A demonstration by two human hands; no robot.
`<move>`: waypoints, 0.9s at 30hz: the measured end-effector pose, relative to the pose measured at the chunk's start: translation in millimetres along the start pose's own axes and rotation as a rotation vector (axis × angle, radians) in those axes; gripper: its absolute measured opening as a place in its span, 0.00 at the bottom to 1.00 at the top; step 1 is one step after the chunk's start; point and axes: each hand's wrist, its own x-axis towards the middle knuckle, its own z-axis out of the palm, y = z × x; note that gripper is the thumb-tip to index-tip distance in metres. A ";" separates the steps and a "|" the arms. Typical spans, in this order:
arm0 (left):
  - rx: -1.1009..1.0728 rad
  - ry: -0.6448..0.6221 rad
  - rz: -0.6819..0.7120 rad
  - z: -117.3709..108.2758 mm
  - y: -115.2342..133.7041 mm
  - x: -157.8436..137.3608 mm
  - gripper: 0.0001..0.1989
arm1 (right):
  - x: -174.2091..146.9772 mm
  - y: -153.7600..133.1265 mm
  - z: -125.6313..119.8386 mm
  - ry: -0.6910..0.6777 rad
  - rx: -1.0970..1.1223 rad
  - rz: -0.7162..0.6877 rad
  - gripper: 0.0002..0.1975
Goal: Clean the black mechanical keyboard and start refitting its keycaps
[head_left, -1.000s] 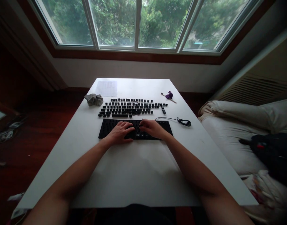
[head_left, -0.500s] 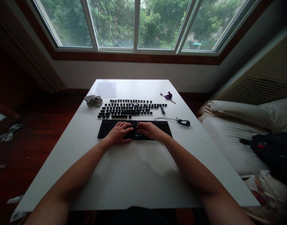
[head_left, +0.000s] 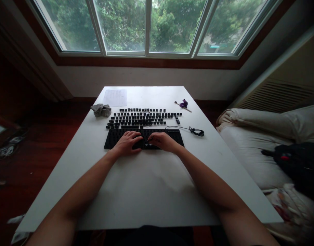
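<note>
A black keyboard (head_left: pixel 110 139) lies in front of me on a white table. My left hand (head_left: pixel 127 141) rests on its left-middle part, fingers spread, thumb near the front edge. Over the middle of the keyboard is my right hand (head_left: pixel 163 140), its thumb and fingertips pinched together low at the keys. Something small and dark may be between them, but it is too small to name. A few lighter spots show on the keyboard just below those fingertips. Beyond the keyboard, loose black keycaps (head_left: pixel 132 122) stand in several rows.
A coiled black cable (head_left: pixel 197 132) lies right of the keyboard. Further back are a grey cloth (head_left: pixel 101 110), a printed sheet (head_left: pixel 115 97), and a brush (head_left: pixel 187 109) beside a purple cloth (head_left: pixel 183 103). A sofa (head_left: pixel 244 136) with a black bag stands to the right.
The keyboard has slid slightly left and away from me, its cable shifting with it. My right fingertips have drawn together lower over the keys; my left hand stays on the keyboard.
</note>
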 end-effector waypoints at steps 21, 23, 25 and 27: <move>0.016 0.029 -0.020 4.0 -0.1 1.6 0.29 | -1.8 -3.3 30.7 0.224 0.006 0.137 0.10; 0.010 0.034 -0.021 4.9 -0.5 1.3 0.29 | -1.6 -1.4 31.1 0.249 0.042 0.155 0.12; -0.002 0.042 -0.022 5.9 -1.2 0.9 0.29 | -1.2 1.0 31.9 0.271 0.077 0.169 0.13; -0.013 0.046 -0.022 6.9 -1.9 0.6 0.29 | -1.1 3.4 33.6 0.284 0.108 0.179 0.14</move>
